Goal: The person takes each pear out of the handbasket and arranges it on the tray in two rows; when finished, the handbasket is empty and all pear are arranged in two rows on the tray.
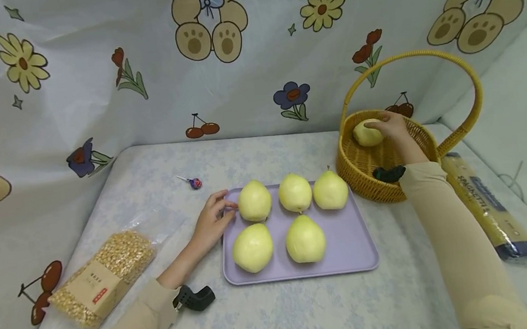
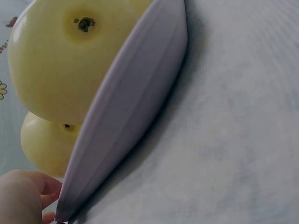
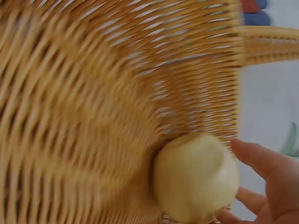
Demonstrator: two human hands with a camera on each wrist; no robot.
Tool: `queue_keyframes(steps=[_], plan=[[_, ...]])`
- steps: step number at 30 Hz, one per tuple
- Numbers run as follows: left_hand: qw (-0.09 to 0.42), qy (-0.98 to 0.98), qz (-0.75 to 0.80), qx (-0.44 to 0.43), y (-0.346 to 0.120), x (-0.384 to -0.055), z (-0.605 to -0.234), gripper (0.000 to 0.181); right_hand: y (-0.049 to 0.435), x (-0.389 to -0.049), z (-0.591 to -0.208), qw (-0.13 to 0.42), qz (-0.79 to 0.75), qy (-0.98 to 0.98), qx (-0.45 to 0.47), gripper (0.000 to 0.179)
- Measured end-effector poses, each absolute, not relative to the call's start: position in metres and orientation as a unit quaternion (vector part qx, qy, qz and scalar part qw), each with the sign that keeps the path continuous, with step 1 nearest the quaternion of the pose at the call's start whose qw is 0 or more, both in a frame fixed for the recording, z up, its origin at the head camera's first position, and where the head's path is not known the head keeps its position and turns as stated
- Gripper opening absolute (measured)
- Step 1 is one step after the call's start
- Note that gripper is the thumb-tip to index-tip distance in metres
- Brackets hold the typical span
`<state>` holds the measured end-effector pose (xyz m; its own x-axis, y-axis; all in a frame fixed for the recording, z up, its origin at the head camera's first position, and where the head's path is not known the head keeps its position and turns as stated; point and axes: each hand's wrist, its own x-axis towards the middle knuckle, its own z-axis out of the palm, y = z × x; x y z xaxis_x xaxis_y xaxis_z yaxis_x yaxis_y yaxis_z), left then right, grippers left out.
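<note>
Inside the yellow wicker basket point(image 1: 369, 180), at its far left side, lies a pale yellow-green pear point(image 1: 367, 134). My right hand point(image 1: 394, 129) reaches in over the basket. Its thumb and fingers are spread at the pear's right edge, as the right wrist view shows; the palm stays off the pear point(image 3: 196, 177). On the left, my left hand point(image 1: 212, 218) touches the left rim of a lilac tray point(image 1: 349, 255) with loosely bent fingers, near the upper left pear point(image 1: 254, 201). Several pears sit on the tray in two rows.
A bag of corn kernels point(image 1: 104, 277) lies at the left, and a wrapped lollipop point(image 1: 194, 183) lies behind the left hand. Right of the basket is a spaghetti packet point(image 1: 488, 208). The basket's tall handle point(image 1: 473, 86) arches above the right hand. A patterned cloth hangs behind.
</note>
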<state>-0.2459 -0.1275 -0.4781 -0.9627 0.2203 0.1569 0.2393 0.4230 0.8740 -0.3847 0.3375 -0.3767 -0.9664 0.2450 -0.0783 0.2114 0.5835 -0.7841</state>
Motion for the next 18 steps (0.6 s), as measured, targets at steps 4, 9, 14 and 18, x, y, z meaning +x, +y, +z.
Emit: queue_keyframes(steps=[4, 9, 14, 18], plan=[[0.012, -0.845, -0.518, -0.136, -0.1285, -0.2467, -0.478, 0.018, 0.3338, -0.3849, -0.3839, -0.03, 0.396, -0.916, -0.059, 0.078], [0.012, -0.844, -0.519, -0.136, -0.1288, -0.2471, -0.4769, 0.019, 0.3314, -0.3841, -0.3861, -0.086, 0.397, -0.914, -0.015, 0.078], [0.006, -0.841, -0.524, -0.137, -0.1287, -0.2471, -0.4777, 0.019, 0.3329, -0.3833, -0.3855, -0.092, 0.379, -0.921, -0.019, 0.079], [0.009, -0.841, -0.522, -0.14, -0.129, -0.2471, -0.4785, 0.019, 0.3325, -0.3832, -0.3861, -0.065, 0.378, -0.923, -0.036, 0.079]])
